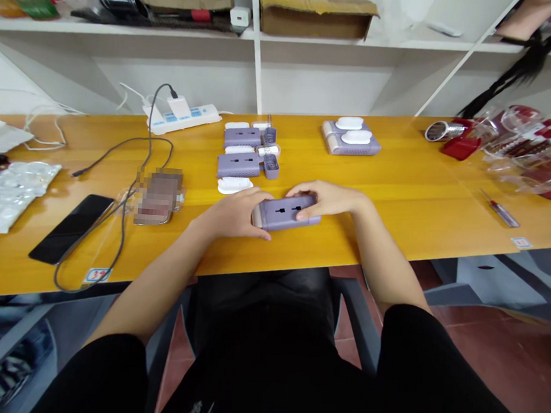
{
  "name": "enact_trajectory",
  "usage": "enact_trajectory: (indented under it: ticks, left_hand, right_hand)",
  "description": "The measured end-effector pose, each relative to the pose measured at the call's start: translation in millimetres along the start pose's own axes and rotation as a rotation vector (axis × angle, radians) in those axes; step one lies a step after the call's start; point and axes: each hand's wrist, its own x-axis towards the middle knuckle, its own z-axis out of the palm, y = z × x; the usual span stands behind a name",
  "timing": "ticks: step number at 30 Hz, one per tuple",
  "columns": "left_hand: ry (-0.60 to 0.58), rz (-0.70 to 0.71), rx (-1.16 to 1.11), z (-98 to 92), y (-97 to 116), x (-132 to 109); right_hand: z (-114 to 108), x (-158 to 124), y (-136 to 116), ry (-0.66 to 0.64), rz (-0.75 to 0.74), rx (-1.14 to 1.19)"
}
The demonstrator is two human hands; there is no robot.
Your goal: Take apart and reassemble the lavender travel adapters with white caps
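Purple plastic fills both of the person's hands: one case (pixel 279 214), held just above or on the table (pixel 319 250) (which of the two, I cannot tell) near its front edge. The left hand (pixel 240 213) has its fingers wrapped around the case's paler left end; the right hand (pixel 335 200) grips the other end, fingers over the far side and thumb on the upper face, where two black plug-shaped marks show.

Just beyond the case, a little to its left, lie two purple bodies (pixel 238 166), each with two similar marks, two small purple trays (pixel 271 163) at their right ends, and three white ovals (pixel 235 185). Farther beyond it and to the right sit two purple units (pixel 352 148) side by side, with two white ovals on top.

Left of the case are one black phone (pixel 72 227), one grey cable (pixel 125 205) and one pixelated item (pixel 158 197); beyond these is one white power strip (pixel 186 120). Well to the case's right lies one slim tool (pixel 504 214), with red-and-clear containers (pixel 538 149) behind it (too jumbled to count).
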Motion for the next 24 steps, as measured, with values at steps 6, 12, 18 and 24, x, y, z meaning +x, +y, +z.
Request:
enact_trajectory:
  ticks: [6, 12, 18, 24]
  left_hand:
    - [-0.013, -0.033, -0.003, 0.1, 4, 0]
    - [-0.067, -0.059, -0.029, 1.5, 10, 3]
    - [-0.071, -0.065, 0.009, -5.0, 8, -3]
    - [0.086, 0.137, -0.042, -16.8, 4, -3]
  right_hand:
    - [9, 4, -7, 0.038, -0.005, -0.108]
    - [3, -3, -10, -0.026, 0.069, -0.079]
    - [-9, -11, 1, -0.026, 0.107, -0.136]
    - [-35, -30, 34, 0.055, 0.168, -0.066]
